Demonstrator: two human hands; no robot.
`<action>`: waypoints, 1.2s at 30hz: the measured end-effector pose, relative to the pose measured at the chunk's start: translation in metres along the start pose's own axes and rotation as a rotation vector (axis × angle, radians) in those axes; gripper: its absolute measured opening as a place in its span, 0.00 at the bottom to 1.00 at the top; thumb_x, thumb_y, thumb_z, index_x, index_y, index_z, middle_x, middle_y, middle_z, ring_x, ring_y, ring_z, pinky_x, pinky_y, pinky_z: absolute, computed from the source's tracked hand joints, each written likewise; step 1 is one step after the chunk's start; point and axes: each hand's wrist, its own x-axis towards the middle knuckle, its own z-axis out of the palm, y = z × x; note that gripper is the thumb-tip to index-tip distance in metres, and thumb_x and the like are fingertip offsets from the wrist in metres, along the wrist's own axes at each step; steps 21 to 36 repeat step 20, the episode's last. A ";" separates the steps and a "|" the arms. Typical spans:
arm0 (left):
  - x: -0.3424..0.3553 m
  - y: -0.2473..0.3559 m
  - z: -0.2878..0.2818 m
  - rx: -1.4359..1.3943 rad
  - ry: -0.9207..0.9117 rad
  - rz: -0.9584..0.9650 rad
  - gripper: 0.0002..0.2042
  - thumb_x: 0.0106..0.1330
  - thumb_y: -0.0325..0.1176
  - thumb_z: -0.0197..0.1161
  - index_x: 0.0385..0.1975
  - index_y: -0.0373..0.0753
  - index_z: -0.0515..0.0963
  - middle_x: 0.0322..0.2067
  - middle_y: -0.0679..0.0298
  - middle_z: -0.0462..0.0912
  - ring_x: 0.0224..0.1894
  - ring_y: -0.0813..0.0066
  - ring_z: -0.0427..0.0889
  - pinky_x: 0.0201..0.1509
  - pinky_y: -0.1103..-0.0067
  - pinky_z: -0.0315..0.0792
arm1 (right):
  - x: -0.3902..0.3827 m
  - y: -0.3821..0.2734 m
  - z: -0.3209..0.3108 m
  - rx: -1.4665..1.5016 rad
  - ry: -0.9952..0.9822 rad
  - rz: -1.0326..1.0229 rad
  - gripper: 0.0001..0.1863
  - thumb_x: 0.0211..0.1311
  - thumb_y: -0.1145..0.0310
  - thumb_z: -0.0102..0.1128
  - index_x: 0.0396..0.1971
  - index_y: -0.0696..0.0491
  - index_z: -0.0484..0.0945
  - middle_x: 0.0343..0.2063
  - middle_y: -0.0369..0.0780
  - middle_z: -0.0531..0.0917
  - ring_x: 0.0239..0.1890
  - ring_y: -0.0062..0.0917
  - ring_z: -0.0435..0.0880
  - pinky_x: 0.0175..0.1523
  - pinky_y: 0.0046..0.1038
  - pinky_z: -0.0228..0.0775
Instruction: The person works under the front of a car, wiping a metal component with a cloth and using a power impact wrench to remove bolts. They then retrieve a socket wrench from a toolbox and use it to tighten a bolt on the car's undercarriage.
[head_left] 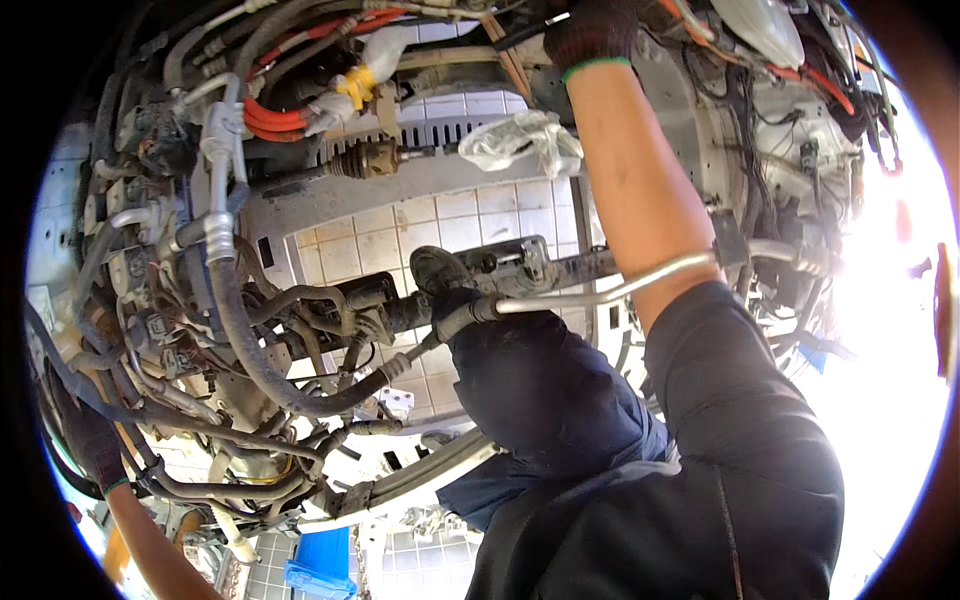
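Observation:
My right hand (597,35), in a dark knit glove with a green cuff, reaches to the far side of a vehicle's engine bay. Its fingers run out past the top edge, and a dark bar-like piece (522,35) lies beside it; whether I hold it cannot be made out. My left hand (92,440), gloved alike, is at the far left among dark hoses (180,412), its fingers mostly hidden. Nearer the middle, a thick rubber hose (250,360) curves down and joins a bare metal pipe (610,295), which crosses in front of my right upper arm.
Orange cables (275,120) with a yellow connector (356,86) run along the far left. Clear plastic wrap (520,140) covers a part beside a drive shaft (365,160). My leg (540,390) stands inside the bay. A blue bin (320,565) is on the tiled floor below.

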 end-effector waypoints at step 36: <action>0.009 0.004 -0.017 -0.229 0.004 0.092 0.35 0.80 0.40 0.63 0.84 0.50 0.59 0.82 0.53 0.62 0.82 0.51 0.64 0.84 0.63 0.62 | 0.059 0.001 -0.019 -0.858 0.027 -0.525 0.49 0.68 0.33 0.69 0.83 0.40 0.65 0.81 0.44 0.68 0.84 0.24 0.61 0.83 0.24 0.55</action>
